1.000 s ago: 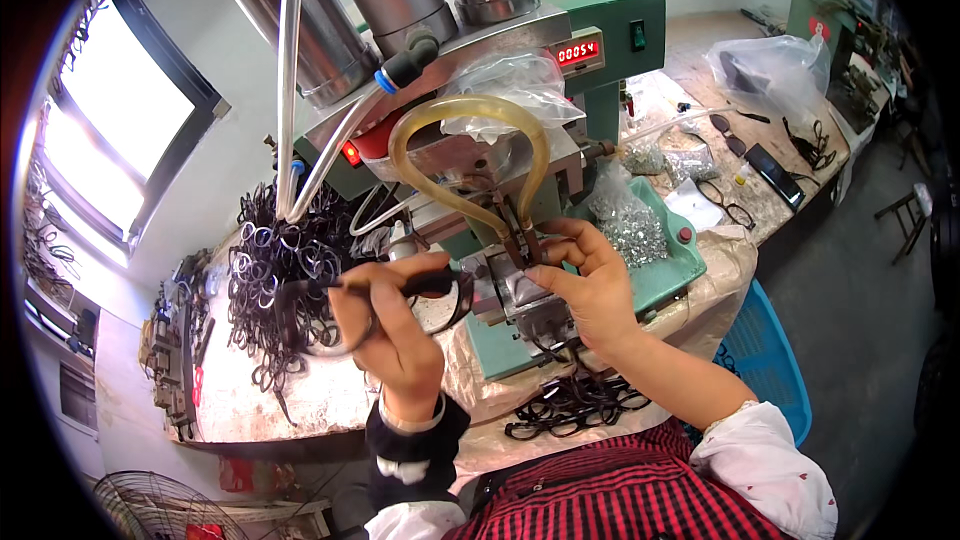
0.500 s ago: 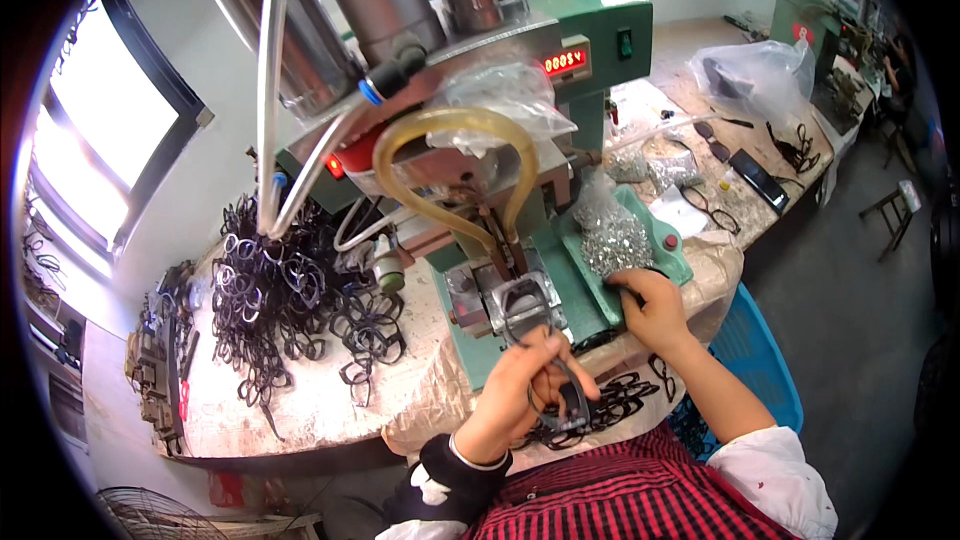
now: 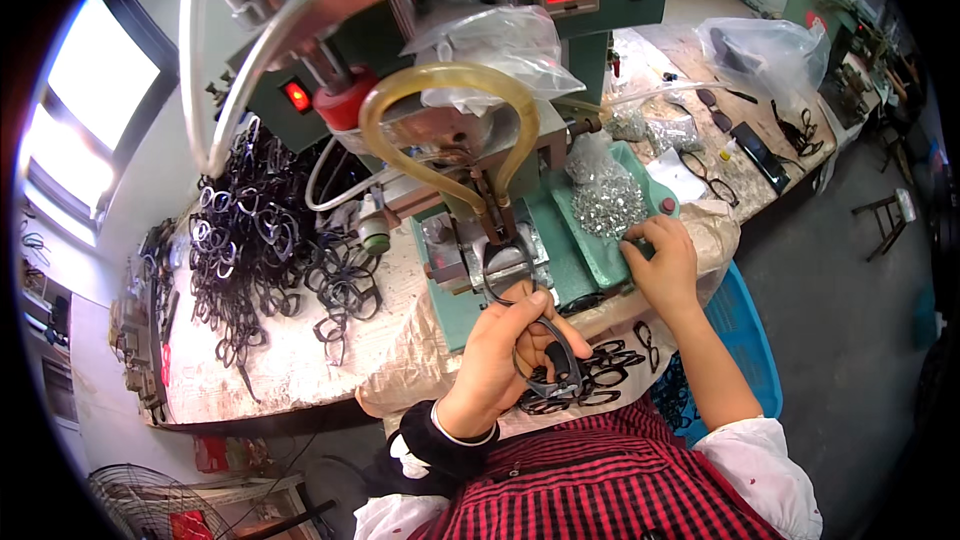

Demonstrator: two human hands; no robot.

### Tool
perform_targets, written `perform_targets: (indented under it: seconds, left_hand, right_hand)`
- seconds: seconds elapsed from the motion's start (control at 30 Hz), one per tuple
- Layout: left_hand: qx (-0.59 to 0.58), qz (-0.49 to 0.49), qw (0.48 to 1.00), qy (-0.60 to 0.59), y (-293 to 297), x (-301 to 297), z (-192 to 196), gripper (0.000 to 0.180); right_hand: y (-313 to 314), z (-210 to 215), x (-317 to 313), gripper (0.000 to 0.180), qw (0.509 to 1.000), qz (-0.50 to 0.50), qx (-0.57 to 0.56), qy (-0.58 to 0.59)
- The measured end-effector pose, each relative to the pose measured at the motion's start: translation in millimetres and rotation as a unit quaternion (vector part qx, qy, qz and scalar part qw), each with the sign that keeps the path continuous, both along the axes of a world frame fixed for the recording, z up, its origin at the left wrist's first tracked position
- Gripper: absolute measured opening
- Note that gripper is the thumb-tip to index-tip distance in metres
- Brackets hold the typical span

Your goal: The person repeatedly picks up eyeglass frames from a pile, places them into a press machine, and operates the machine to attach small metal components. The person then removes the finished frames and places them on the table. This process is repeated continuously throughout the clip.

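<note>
Left hand (image 3: 490,352) has carried glasses (image 3: 574,372) rightward; right hand (image 3: 664,265) has reached the tray (image 3: 604,260).

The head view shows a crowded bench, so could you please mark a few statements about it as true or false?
1. The left hand holds a dark glasses frame. True.
2. The right hand is at the heap of glasses on the left. False: the right hand is by the edge of the green tray.
3. Small silvery pieces lie in the green tray. True.
4. The basket on the right is red. False: the basket is blue.
5. A curved yellowish tube shows at the machine. True.
</note>
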State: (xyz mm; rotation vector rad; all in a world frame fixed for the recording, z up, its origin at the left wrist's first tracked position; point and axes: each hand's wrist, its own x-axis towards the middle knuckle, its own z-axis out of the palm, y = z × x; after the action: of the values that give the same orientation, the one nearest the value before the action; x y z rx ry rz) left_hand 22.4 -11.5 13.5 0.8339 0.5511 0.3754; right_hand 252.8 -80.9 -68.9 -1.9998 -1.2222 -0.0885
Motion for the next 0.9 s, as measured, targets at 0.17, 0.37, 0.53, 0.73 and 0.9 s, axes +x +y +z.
perform_targets:
  seconds: [0.17,0.37,0.53,0.73,0.9]
  left_hand:
    - [0.047,-0.077,0.995,-0.044,-3,-37,-20,0.045]
    - [0.452,0.412,0.764,0.207,3,-124,7,0.011]
    - [0.743,0.348,0.46,0.339,78,-135,33,0.005]
    - [0.603,0.145,0.34,0.707,220,-143,-103,0.013]
    - [0.583,0.215,0.464,0.631,197,-131,-100,0.015]
  right_hand:
    - [17,-6,0,0.01,0.997,-0.012,-0.012,-0.069]
    - [7,-9,-6,0.011,0.991,-0.007,0.116,0.064]
    - [31,7,-16,0.014,0.984,0.057,0.152,0.07]
    - [40,-4,-27,0.016,0.984,0.061,0.122,0.117]
    - [-25,-13,-2,0.013,0.987,-0.028,0.123,0.101]
